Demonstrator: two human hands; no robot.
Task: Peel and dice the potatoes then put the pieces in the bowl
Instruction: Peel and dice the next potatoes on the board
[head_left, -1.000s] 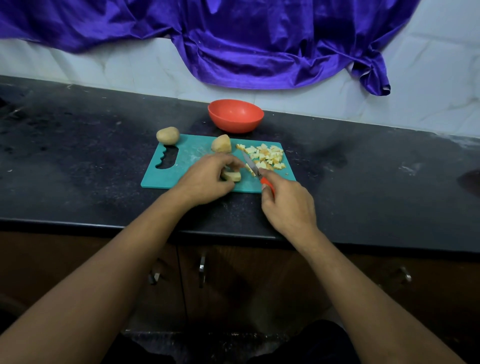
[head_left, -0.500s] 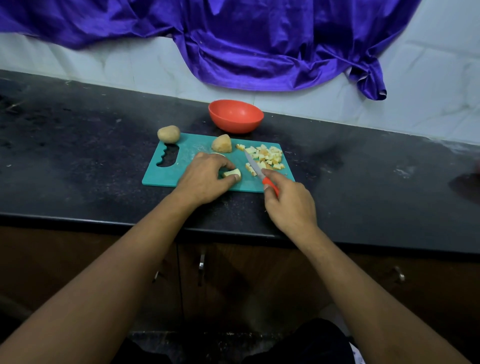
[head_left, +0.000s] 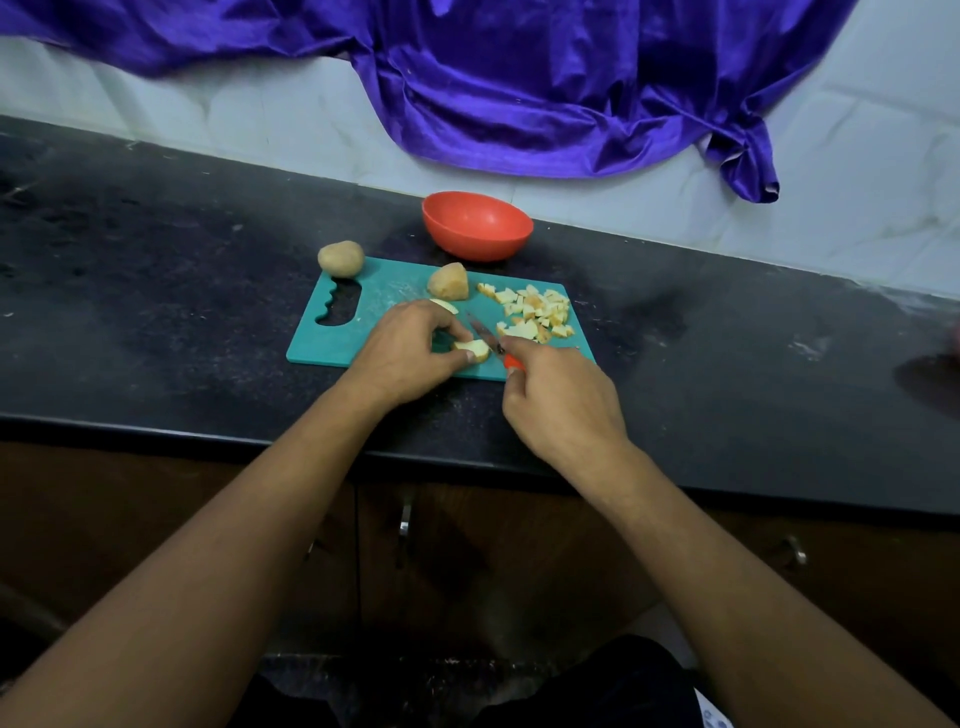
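Observation:
On the teal cutting board (head_left: 379, 299), my left hand (head_left: 410, 351) pinches a pale potato slice (head_left: 474, 350) near the board's front edge. My right hand (head_left: 563, 402) grips a knife (head_left: 488, 340) by its red handle, the blade lying right beside that slice. Another slice (head_left: 445, 306) peeks out behind my left fingers. A potato half (head_left: 448, 281) stands at the board's far side. Diced potato pieces (head_left: 535, 312) are heaped on the right part of the board. A whole potato (head_left: 341, 257) lies off the board's far left corner. The red bowl (head_left: 477, 225) sits behind the board.
The board lies on a dark stone counter (head_left: 156, 291) whose front edge runs below my wrists. A purple cloth (head_left: 519, 88) hangs over the tiled wall behind. Wooden cabinet doors with metal handles (head_left: 405, 519) are under the counter.
The knife blade has come down and left toward the slice under my left hand. My left hand has shifted its hold on the slice. The camera tilted slightly.

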